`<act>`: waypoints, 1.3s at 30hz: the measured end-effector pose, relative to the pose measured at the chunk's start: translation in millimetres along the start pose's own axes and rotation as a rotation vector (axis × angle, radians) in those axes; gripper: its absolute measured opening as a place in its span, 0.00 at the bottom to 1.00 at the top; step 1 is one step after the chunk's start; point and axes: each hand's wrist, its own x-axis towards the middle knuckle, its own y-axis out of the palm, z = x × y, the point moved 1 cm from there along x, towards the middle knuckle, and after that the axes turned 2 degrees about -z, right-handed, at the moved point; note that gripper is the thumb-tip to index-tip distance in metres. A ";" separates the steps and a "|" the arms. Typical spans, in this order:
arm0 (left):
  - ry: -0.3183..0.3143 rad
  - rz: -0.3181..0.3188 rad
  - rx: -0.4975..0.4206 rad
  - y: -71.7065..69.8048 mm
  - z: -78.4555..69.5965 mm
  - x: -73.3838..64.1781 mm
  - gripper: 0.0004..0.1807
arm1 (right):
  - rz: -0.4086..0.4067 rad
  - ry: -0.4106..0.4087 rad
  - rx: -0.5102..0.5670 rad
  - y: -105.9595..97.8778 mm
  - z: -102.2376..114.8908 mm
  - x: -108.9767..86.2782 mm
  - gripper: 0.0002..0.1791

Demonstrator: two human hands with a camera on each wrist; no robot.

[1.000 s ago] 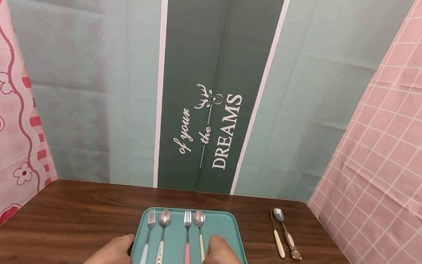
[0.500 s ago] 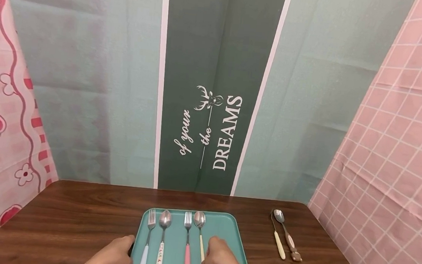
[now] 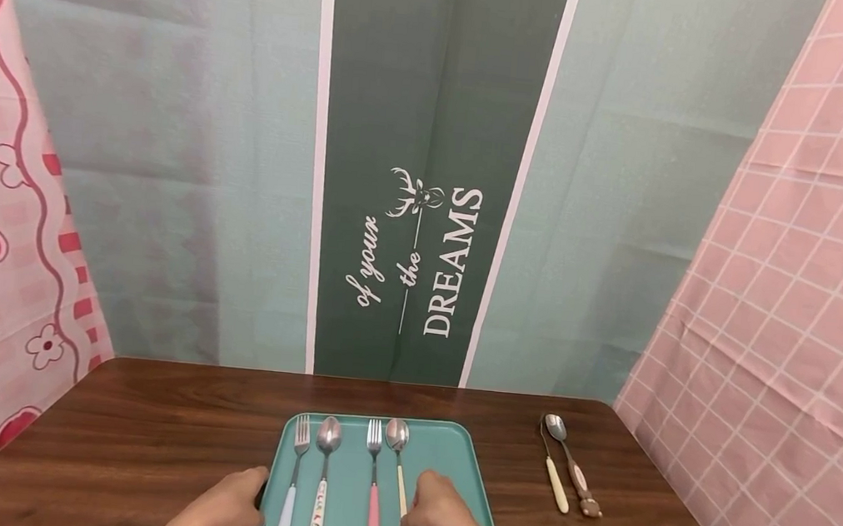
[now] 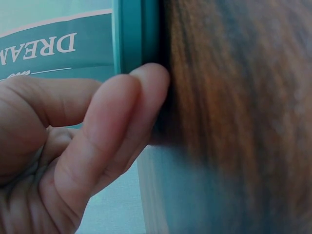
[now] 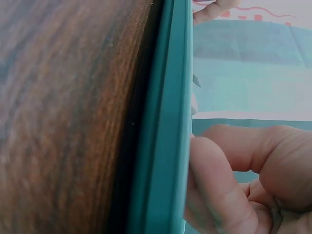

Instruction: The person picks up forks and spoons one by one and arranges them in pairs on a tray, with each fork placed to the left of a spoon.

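A teal tray (image 3: 451,445) lies on the wooden table, bearing a row of cutlery. My left hand (image 3: 223,506) grips its left rim; the left wrist view has those fingertips (image 4: 151,80) against the tray's outer side. Over the tray's right half, my right hand (image 3: 439,515) pinches the lower handle of a cream-handled spoon (image 3: 397,436), partly covering it. To the left of that spoon lie a pink-handled fork (image 3: 374,509), a spoon with a patterned white handle (image 3: 319,509) and a pale-blue-handled fork (image 3: 287,510). In the right wrist view the tray wall hides the spoon.
On the table (image 3: 174,425), right of the tray, lie a cream-handled utensil (image 3: 557,485) with a thin metal head and a spoon with a brown bear-shaped handle (image 3: 581,482). Green cloth (image 3: 261,199) hangs behind; pink cloths (image 3: 803,288) flank both sides.
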 end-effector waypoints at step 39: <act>-0.015 -0.005 -0.022 0.3 0.2 -0.3 0.17 | 0.090 -0.333 -0.609 -31.8 4.8 1.3 0.21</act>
